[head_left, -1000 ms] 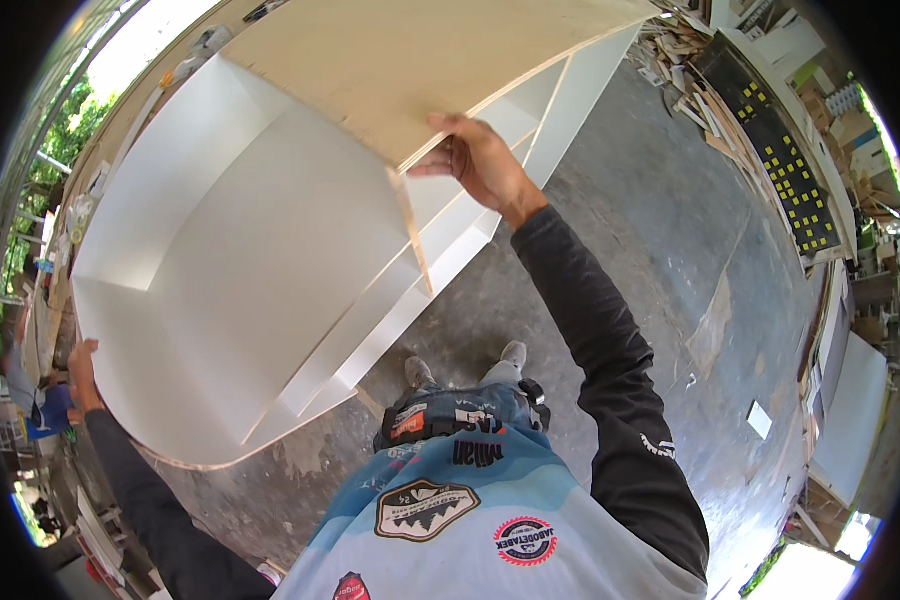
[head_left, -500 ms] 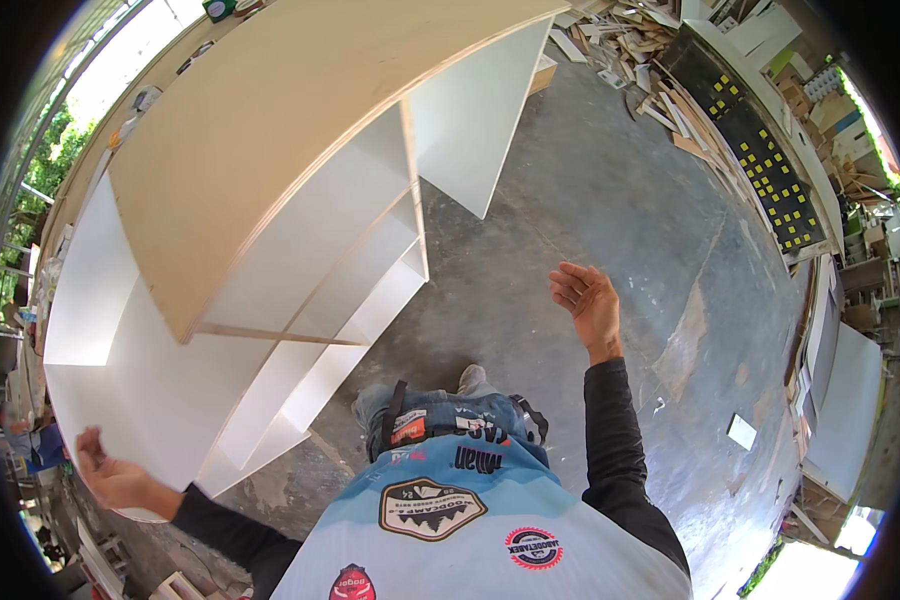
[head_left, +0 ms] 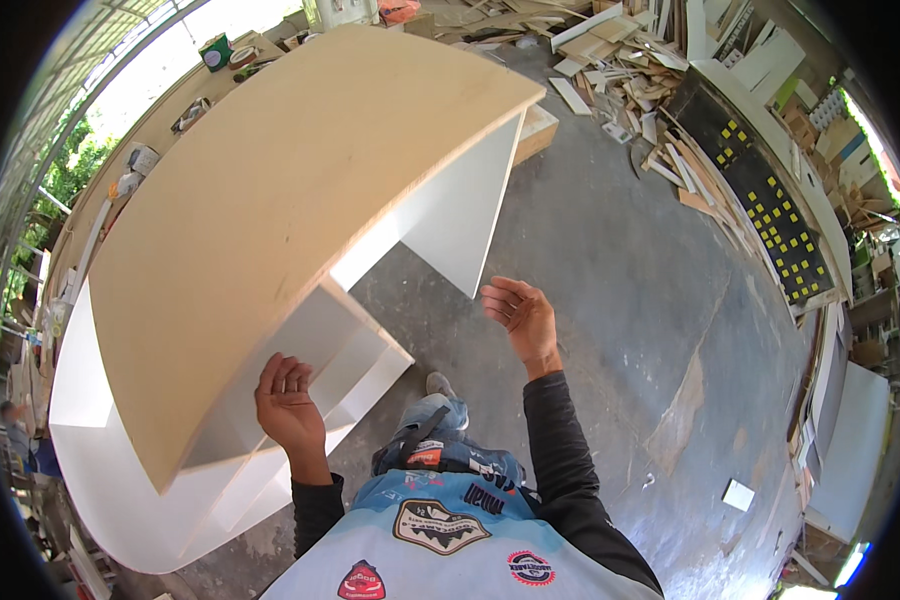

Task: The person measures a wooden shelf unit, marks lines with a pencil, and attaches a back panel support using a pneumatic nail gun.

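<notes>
A large cabinet fills the left half of the view, its top a bare tan plywood panel (head_left: 300, 200). White-faced compartments show below the panel's front edge. My left hand (head_left: 288, 405) is raised in front of the plywood edge, holding nothing, its fingers loosely bent and apart from the thumb. Whether it touches the edge I cannot tell. My right hand (head_left: 525, 325) hovers above the grey floor, close to the lower corner of the white end panel (head_left: 460, 215). Its fingers are stretched and slightly curved, with nothing in them.
Wood offcuts (head_left: 610, 75) lie heaped at the far right, beside a black board with yellow squares (head_left: 770, 205). A bench along the far left carries a green can (head_left: 215, 52). One small white piece (head_left: 738, 495) rests on the floor (head_left: 630, 330) at right.
My left hand has swung from the cabinet's near left end to its front edge. My right hand has shifted left, toward the white end panel. The cabinet's position in view has changed.
</notes>
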Demonstrator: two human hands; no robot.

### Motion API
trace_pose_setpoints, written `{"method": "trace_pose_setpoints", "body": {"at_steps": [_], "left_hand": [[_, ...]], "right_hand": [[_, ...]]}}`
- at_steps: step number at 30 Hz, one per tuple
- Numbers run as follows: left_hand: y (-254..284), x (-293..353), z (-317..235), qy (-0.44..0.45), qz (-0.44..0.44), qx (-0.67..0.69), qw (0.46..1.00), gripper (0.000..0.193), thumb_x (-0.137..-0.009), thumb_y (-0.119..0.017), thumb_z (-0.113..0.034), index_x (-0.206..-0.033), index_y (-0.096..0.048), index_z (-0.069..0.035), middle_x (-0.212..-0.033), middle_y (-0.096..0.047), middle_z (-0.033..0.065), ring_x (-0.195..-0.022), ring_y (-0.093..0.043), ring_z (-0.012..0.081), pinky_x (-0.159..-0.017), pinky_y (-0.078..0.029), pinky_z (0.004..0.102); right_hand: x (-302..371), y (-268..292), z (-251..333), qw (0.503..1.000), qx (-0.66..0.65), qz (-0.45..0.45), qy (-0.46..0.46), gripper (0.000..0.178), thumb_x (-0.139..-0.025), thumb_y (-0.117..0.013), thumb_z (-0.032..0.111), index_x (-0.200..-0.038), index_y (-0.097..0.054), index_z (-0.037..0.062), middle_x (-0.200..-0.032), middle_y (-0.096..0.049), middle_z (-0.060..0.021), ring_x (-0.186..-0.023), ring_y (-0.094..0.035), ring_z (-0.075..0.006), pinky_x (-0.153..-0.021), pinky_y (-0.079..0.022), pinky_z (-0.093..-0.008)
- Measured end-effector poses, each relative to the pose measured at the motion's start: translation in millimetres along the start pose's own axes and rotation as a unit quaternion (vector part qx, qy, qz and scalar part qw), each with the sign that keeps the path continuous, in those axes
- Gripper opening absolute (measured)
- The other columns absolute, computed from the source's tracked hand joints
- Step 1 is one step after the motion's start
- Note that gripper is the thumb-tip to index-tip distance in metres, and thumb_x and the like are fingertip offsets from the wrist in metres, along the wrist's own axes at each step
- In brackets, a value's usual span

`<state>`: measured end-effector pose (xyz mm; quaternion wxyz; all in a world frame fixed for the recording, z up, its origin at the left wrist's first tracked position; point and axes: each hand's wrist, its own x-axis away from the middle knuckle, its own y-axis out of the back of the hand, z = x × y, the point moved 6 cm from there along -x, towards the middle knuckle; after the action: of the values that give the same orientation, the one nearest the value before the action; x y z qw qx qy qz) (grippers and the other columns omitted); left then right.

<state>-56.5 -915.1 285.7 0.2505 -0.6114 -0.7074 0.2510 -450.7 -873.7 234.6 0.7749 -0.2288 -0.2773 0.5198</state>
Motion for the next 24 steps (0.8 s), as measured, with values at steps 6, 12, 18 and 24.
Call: {"method": "trace_pose_setpoints", "body": {"at_steps": [6,12,18,24], "left_hand": [[-24.7,-68.1,-7.3,-0.082,0.089,0.229,0.966,0.051,-0.093,-0.059,-0.036,-0.132,-0.052,-0.004,-0.129,-0.060,0.0098,-0.118,-0.057,0.0305,-0.101,-0.046,0.0453],[-16.4,-89.2,2.0,-0.113,0.013,0.195,0.974,0.052,-0.094,-0.058,-0.037,-0.132,-0.052,-0.004,-0.129,-0.060,0.0102,-0.118,-0.057,0.0305,-0.100,-0.046,0.0455],[-2.1,-47.0,8.0,-0.129,-0.091,0.160,0.974,0.052,-0.094,-0.056,-0.038,-0.133,-0.052,-0.004,-0.129,-0.059,0.0107,-0.118,-0.057,0.0304,-0.100,-0.046,0.0457],[-1.9,-20.0,12.3,-0.164,-0.148,0.154,0.963,0.052,-0.095,-0.055,-0.040,-0.133,-0.051,-0.004,-0.129,-0.059,0.0111,-0.118,-0.056,0.0303,-0.100,-0.046,0.0459]], "right_hand": [[-99.7,-34.0,34.7,0.998,-0.058,0.027,0.018,0.046,-0.098,-0.035,0.026,-0.120,-0.057,-0.0077,-0.108,-0.068,-0.0188,-0.098,-0.066,-0.0269,-0.090,-0.052,-0.0367],[-233.5,-81.7,11.3,0.965,-0.251,0.073,-0.015,0.039,-0.102,-0.040,0.029,-0.129,-0.053,0.0043,-0.120,-0.064,-0.0084,-0.105,-0.063,-0.0250,-0.088,-0.053,-0.0368],[-287.4,-76.2,-26.6,0.971,-0.227,0.074,-0.022,0.039,-0.101,-0.045,0.033,-0.128,-0.052,0.0065,-0.122,-0.063,-0.0079,-0.104,-0.063,-0.0218,-0.084,-0.053,-0.0370],[-292.3,-67.7,-29.5,0.977,-0.190,0.066,-0.070,0.039,-0.100,-0.046,0.034,-0.126,-0.053,0.0062,-0.121,-0.063,-0.0082,-0.104,-0.063,-0.0218,-0.083,-0.053,-0.0369]]}}
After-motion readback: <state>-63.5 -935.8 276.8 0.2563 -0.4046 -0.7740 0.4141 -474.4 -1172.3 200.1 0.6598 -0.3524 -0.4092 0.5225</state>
